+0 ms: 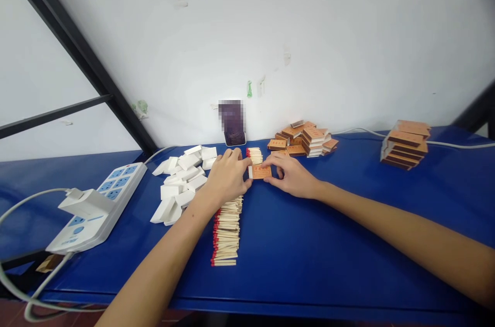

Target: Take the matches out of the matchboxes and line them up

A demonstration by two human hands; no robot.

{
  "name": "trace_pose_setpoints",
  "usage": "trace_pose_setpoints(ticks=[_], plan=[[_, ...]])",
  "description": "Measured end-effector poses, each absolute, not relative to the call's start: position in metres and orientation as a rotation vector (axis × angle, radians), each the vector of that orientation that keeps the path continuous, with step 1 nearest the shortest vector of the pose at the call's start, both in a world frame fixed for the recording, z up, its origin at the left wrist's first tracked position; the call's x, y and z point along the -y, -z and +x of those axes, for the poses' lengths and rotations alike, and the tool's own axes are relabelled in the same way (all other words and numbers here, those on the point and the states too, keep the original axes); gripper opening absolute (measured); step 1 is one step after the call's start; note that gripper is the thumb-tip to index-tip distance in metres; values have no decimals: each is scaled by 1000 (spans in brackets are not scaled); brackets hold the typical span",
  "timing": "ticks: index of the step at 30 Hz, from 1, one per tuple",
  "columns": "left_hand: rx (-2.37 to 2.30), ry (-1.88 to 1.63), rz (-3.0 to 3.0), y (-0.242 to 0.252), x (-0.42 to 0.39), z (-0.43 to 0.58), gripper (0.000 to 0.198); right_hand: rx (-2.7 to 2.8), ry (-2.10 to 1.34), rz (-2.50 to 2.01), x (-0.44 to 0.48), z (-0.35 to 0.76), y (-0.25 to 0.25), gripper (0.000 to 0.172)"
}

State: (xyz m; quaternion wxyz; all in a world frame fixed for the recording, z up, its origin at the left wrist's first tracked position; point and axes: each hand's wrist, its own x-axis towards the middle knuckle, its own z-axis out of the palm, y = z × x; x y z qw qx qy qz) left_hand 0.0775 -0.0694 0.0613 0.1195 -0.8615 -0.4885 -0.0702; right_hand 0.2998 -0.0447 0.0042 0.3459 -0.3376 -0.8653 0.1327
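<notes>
Between my two hands is an orange matchbox [261, 172] with a bit of its white inner tray showing at the left end. My left hand [229, 175] grips that white end between thumb and fingers. On the other side, my right hand [290, 175] pinches the orange sleeve at its right end. Red-tipped matches [227, 231] lie in a long row under and in front of my left hand, and more matches [254, 155] show just behind the box. White empty trays [181, 177] are heaped to the left of my left hand.
Orange matchbox sleeves and boxes [303, 139] are piled behind my right hand. A neat stack of matchboxes [406, 145] stands far right. A phone [234, 123] leans on the wall. On the left lies a power strip [100, 208] with cables, near a black metal frame [88, 59].
</notes>
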Motion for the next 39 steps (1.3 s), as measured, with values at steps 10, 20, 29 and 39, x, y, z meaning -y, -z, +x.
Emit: trace_pose_setpoints(ticks=[10,20,29,39], plan=[[1472,167,-2471,-59,68,80,33,2332,-237,-983,49,308,-9,31],[1495,141,-2433,-59,68,78,34,2380,17,-1006,51,324,-14,22],[1488,152,-2421,-56,67,80,32,1964,37,-1317,37,330,-10,13],[1492,176,-2420,-56,69,80,33,1891,52,-1357,20,335,6,28]])
